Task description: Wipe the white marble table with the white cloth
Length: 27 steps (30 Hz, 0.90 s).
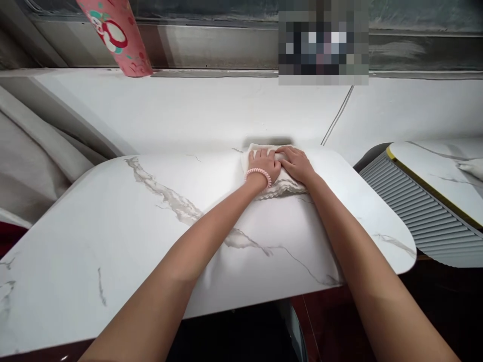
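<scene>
A folded white cloth (281, 187) lies on the far edge of a white marble-patterned table (124, 236), close to the white wall. My left hand (264, 165), with a pink coil band at the wrist, presses flat on the cloth's left part. Beside it, touching it, my right hand (296, 163) lies palm down on the cloth's right part. Both arms stretch forward across the tabletop. The hands hide most of the cloth's top.
A pink patterned roll (116, 35) leans at the window ledge, top left. A second marble table (437, 173) with a ribbed grey base (422, 216) stands at the right. Grey fabric (33, 151) lies at the left. A thin cable (337, 116) runs down the wall.
</scene>
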{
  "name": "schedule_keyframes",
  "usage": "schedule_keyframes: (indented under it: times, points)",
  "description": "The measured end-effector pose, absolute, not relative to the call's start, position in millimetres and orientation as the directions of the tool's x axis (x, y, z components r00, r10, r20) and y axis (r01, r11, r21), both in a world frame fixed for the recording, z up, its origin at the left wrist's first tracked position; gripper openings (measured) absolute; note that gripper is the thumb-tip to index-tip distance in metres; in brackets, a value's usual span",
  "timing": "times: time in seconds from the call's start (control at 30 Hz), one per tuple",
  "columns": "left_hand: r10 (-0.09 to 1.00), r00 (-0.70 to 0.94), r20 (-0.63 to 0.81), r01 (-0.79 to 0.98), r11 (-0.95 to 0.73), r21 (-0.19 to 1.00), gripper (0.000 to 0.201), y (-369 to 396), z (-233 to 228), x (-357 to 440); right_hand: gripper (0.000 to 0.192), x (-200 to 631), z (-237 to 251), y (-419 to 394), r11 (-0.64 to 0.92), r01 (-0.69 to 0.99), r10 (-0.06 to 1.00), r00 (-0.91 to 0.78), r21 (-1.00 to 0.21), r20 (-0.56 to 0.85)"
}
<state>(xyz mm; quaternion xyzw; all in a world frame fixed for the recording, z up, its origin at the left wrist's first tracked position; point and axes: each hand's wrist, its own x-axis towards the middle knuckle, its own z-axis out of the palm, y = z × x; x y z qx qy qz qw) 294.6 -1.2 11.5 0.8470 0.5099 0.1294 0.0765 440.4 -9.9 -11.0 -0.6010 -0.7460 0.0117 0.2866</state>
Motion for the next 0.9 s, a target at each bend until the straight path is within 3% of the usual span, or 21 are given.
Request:
schedule_keyframes:
  times: [0.47, 0.9]
  points:
    - [0.859, 0.463, 0.217, 0.835, -0.505, 0.219, 0.051, 61, 2, 327, 0.039, 476, -18, 42, 0.209, 0.878, 0.902, -0.003, -0.431, 0.432]
    - [0.869, 0.472, 0.149, 0.83, -0.495, 0.255, 0.056, -23, 7, 324, 0.045, 475, -11, -37, 0.288, 0.892, 0.9, -0.128, -0.348, 0.416]
